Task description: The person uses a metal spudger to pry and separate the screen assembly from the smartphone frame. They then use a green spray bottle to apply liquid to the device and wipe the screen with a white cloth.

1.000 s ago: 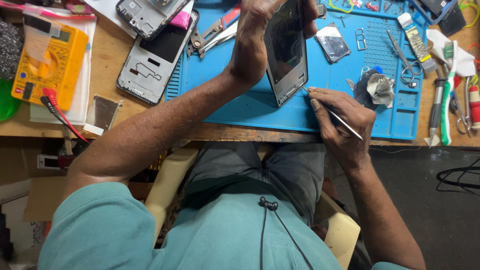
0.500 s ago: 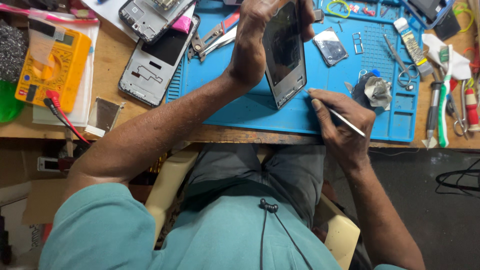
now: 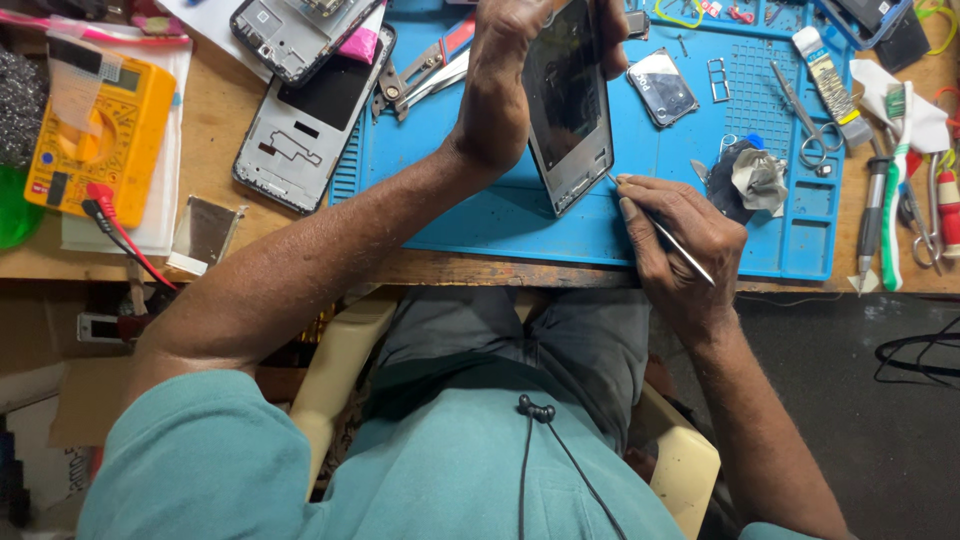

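My left hand (image 3: 510, 80) grips a dark phone screen panel (image 3: 570, 110) by its upper part and holds it tilted above the blue work mat (image 3: 500, 215). My right hand (image 3: 680, 240) pinches a thin metal tool (image 3: 665, 235) like a pen. The tool's tip touches the panel's lower right edge. My right wrist rests at the mat's front edge.
A grey phone frame (image 3: 300, 130) and pliers (image 3: 420, 75) lie left of the panel. A yellow multimeter (image 3: 95, 130) with red lead sits at far left. A small phone part (image 3: 662, 88), crumpled cloth (image 3: 755, 180), scissors (image 3: 810, 120), toothbrush (image 3: 893, 190) and several tools crowd the right side.
My right hand has moved up toward the panel, bringing the tool's tip onto its lower right edge. My left hand keeps the panel nearly still.
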